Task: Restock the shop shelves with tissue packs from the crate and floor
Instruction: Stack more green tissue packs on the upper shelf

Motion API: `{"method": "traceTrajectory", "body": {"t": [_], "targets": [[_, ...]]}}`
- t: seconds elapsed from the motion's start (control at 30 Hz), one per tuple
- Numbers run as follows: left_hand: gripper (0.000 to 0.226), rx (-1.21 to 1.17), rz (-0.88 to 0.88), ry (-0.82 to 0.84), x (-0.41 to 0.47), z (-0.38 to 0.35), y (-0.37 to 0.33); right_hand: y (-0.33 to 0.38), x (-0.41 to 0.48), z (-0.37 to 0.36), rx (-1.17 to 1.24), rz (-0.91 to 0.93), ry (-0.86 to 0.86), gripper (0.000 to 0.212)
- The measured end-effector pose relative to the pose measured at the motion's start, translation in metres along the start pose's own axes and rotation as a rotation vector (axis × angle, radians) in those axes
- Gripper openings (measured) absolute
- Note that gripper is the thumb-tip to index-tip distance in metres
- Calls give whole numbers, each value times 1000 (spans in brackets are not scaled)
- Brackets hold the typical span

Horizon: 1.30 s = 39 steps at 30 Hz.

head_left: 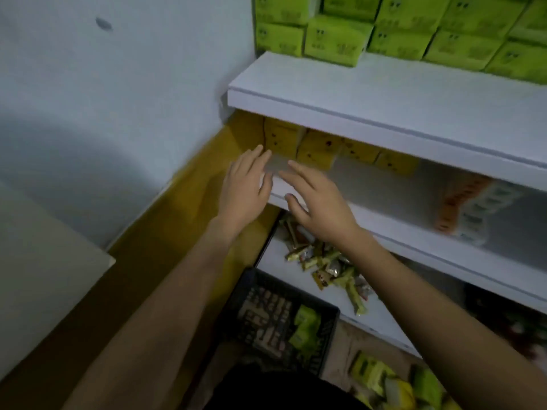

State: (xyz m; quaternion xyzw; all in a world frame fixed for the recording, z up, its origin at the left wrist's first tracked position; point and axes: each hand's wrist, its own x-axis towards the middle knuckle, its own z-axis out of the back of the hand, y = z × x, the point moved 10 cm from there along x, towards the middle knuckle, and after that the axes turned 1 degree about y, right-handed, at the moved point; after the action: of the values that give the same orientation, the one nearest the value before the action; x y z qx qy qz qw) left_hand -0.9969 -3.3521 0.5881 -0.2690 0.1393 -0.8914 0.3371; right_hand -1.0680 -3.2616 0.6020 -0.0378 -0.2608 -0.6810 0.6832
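Note:
Both my hands reach toward the left end of the middle white shelf (384, 184). My left hand (245, 187) and my right hand (313, 202) have straight fingers and hold nothing, just in front of a row of yellow tissue packs (316, 149) at the back of that shelf. Green tissue packs (414, 28) are stacked on the top shelf (355, 93). Below, a dark plastic crate (266, 321) on the floor holds a green tissue pack (305, 329). More green and yellow packs (393, 383) lie on the floor to its right.
Small snack sachets (331, 267) are scattered on the lower shelf. Orange and white packets (467, 208) stand at the right of the middle shelf. A pale wall (118, 99) with a yellow base closes the left side. A grey surface (38, 267) juts in at the left.

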Motion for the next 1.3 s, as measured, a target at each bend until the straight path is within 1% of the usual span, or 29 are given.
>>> {"method": "traceTrajectory", "body": {"t": [0.1, 0.2, 0.33, 0.37, 0.43, 0.5, 0.57, 0.63, 0.77, 0.8, 0.9, 0.93, 1.03, 1.17, 1.23, 1.3], "targets": [[56, -6, 68, 72, -53, -35, 13, -7, -49, -57, 101, -92, 85, 41], [61, -48, 164, 264, -114, -97, 31, -26, -114, -120, 157, -238, 221, 38], [57, -89, 226, 557, -212, -198, 57, -63, -228, -217, 278, -594, 587, 43], [53, -96, 245, 634, -231, -219, 63, -71, -252, -236, 289, -676, 666, 43], [41, -96, 304, 839, -274, -279, 84, -87, -299, -286, 294, -798, 813, 41], [35, -114, 341, 987, -312, -346, 109, -107, -338, -341, 298, -892, 883, 39], [33, -141, 387, 1064, -346, -411, 134, -127, -380, -400, 308, -1006, 940, 38], [33, -126, 379, 1134, -378, -477, 159, -149, -417, -461, 315, -1115, 969, 38], [36, -143, 371, 1280, -445, -601, 202, -181, -483, -569, 313, -1186, 1062, 41], [38, -154, 372, 1288, -456, -628, 211, -193, -496, -589, 304, -1217, 1049, 42], [63, -263, 375, 1295, -473, -694, 222, -232, -523, -633, 287, -1347, 928, 51], [68, -275, 361, 1275, -474, -712, 226, -243, -531, -646, 304, -1405, 886, 55], [70, -322, 347, 1231, -478, -766, 235, -268, -556, -678, 392, -1592, 724, 57], [67, -342, 345, 1249, -492, -814, 243, -278, -569, -703, 425, -1673, 624, 43], [65, -355, 395, 1240, -494, -824, 250, -283, -577, -713, 487, -1724, 498, 43], [64, -429, 433, 1226, -496, -829, 250, -286, -580, -715, 522, -1744, 382, 49]]}}
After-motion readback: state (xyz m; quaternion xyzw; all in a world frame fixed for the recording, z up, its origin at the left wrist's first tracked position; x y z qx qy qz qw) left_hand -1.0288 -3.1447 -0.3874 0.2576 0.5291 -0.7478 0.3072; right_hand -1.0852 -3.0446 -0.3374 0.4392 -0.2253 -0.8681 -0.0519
